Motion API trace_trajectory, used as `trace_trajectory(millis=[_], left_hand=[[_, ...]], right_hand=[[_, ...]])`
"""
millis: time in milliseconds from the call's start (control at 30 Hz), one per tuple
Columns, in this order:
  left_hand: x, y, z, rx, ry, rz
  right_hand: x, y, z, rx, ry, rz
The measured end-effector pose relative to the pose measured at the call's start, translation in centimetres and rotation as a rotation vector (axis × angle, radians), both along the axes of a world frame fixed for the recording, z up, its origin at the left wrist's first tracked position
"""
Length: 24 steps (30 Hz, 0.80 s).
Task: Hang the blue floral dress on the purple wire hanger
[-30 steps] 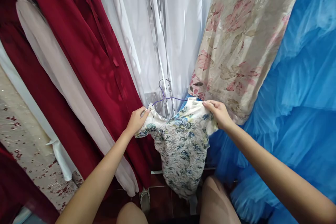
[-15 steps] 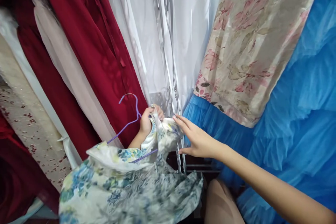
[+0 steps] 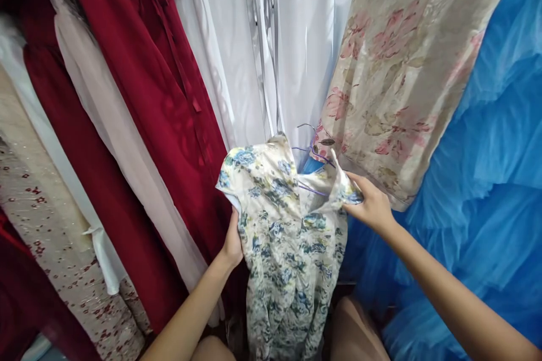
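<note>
A white dress (image 3: 279, 225) with blue, green and yellow flowers hangs upright between my hands. My left hand (image 3: 232, 241) grips it at the left armhole, the thumb in front and the fingers hidden behind the cloth. At the other shoulder, my right hand (image 3: 369, 202) pinches the edge of the short sleeve. A purple hanger (image 3: 314, 144) with a bare metal hook tip sits inside the open neckline. Its hook sticks up behind the dress, and its lower part is hidden by the fabric.
Dark red gowns (image 3: 139, 84) hang at the left beside a pale pink one (image 3: 110, 101). White cloth and a metal stand (image 3: 265, 39) are straight ahead. To the right hang a beige floral dress (image 3: 381, 79) and a blue ruffled tulle gown (image 3: 474, 180).
The dress has gone from bunched and sideways to upright, shoulders up. The hanger has swung over to the right. My left hand now holds the left armhole, and my right hand has closed on the sleeve.
</note>
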<state>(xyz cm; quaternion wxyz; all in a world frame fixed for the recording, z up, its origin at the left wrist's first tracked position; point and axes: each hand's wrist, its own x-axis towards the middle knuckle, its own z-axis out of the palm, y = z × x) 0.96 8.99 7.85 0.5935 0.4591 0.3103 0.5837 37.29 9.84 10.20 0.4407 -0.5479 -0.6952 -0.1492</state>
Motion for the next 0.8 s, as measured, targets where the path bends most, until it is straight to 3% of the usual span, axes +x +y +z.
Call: trace_trajectory(millis=[133,267,400,533,600,700,733,800], left_hand=[[0.8,-1.2,-4.7,0.036,0.206,0.229],[2.9,-4.2,-9.5,-0.014,0.316,0.345],[4.3,-6.4,-12.5,-0.143,0.256,0.395],[4.3,-7.2,-13.3,-0.234,0.199,0.462],[4.0,-7.5,-13.3,-0.251,0.183,0.517],[3.6,-8.1,-12.9,-0.259,0.168,0.509],[3.5,-8.4,-12.7,-0.260,0.168,0.499],[3.3,-9.0,-12.3,-0.261,0.182,0.472]], right_hand=[[-1.7,-0.1,3.7,-0.064,-0.119,0.050],[-1.8,-1.5,3.3,-0.076,-0.185,0.204],[-1.5,-3.3,-0.1,-0.030,-0.124,0.261],[-5.0,-5.2,-4.6,0.098,0.280,0.150],[-8.0,-5.8,-7.1,-0.128,0.435,0.206],[-12.6,-5.9,-10.8,-0.658,0.487,0.401],[-13.9,-5.9,-11.8,-0.738,0.523,0.447],[-15.7,-6.0,-13.2,-0.745,0.663,0.516]])
